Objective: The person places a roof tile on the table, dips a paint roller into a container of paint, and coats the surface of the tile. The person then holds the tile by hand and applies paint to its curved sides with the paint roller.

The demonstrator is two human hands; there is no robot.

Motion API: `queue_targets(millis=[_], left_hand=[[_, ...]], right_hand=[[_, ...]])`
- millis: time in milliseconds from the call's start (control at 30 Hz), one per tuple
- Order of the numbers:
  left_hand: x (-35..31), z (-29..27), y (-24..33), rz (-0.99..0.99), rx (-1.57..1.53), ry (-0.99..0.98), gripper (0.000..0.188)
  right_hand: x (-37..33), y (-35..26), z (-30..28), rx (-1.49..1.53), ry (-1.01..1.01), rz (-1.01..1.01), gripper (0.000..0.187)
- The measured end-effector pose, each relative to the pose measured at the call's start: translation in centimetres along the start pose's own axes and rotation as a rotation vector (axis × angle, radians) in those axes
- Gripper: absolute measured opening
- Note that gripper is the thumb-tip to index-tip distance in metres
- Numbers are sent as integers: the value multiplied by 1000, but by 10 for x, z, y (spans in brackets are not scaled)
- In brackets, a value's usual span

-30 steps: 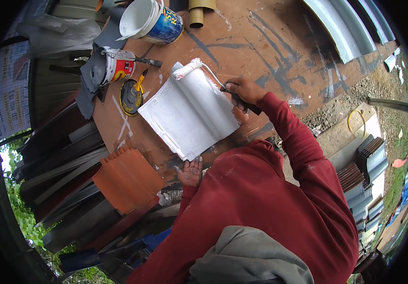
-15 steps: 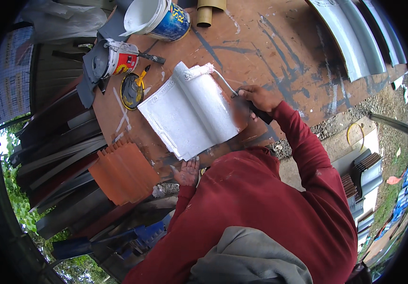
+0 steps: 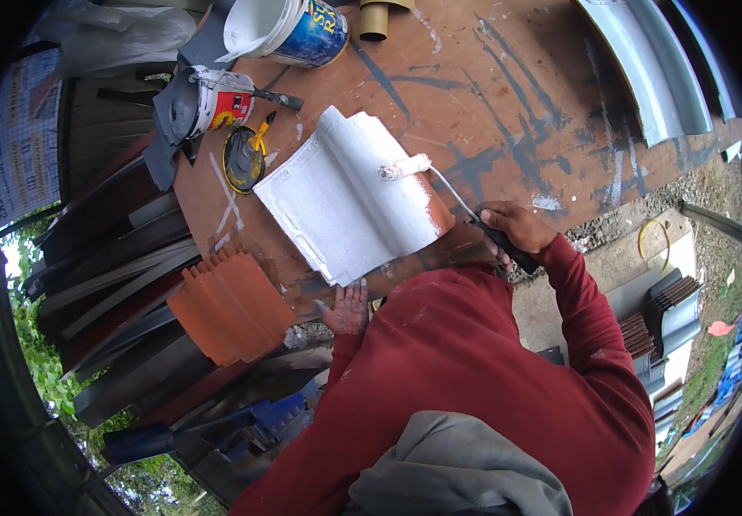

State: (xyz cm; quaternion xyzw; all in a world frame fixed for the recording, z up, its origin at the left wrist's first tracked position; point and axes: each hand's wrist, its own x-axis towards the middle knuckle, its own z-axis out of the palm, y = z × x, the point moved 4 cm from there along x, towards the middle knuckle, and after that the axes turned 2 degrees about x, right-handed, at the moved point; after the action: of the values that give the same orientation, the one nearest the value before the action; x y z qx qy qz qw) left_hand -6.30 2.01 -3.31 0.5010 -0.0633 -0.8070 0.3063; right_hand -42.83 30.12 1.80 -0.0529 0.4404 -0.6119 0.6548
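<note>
A roof tile (image 3: 345,206) lies on the brown board table, mostly coated white, with bare orange clay along its right edge. My right hand (image 3: 517,230) is wrapped round the black handle of a paint roller (image 3: 405,168). The roller's white sleeve rests on the tile's right part, past the raised ridge. At the tile's near edge, my left hand (image 3: 347,311) lies with its fingers stretched out and the palm showing, its fingertips close to the lower corner. No object is in it. Left of that hand sits a stack of orange tiles (image 3: 233,305).
At the back left stand a white-and-blue paint bucket (image 3: 319,39) and a smaller paint can (image 3: 224,107) with a brush across it. A paint-smeared lid (image 3: 243,159) with a yellow-handled brush lies nearer. Grey-white curved tiles (image 3: 646,73) rest at the right, and a brown tube (image 3: 374,21) at the back.
The roller has moved from the tile's far edge toward me and to the right, my right hand with it. White now covers more of the tile's right side. My left hand stays nearly still.
</note>
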Motion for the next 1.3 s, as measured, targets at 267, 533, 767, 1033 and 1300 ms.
queue_targets(millis=[267, 533, 767, 1033, 1300], left_hand=[[2, -1, 3, 13, 46, -46, 105], [3, 2, 2, -1, -7, -147, 105], [1, -2, 6, -34, 44, -137, 105], [2, -3, 3, 27, 93, -41, 104], [11, -1, 4, 18, 61, -73, 101]], right_hand=[[-79, 39, 1, -26, 32, 111, 37], [1, -1, 3, -60, 21, -40, 36], [88, -62, 8, -38, 32, -112, 32], [18, -17, 5, -63, 14, -40, 34], [-88, 64, 10, 8, 61, 66, 34]])
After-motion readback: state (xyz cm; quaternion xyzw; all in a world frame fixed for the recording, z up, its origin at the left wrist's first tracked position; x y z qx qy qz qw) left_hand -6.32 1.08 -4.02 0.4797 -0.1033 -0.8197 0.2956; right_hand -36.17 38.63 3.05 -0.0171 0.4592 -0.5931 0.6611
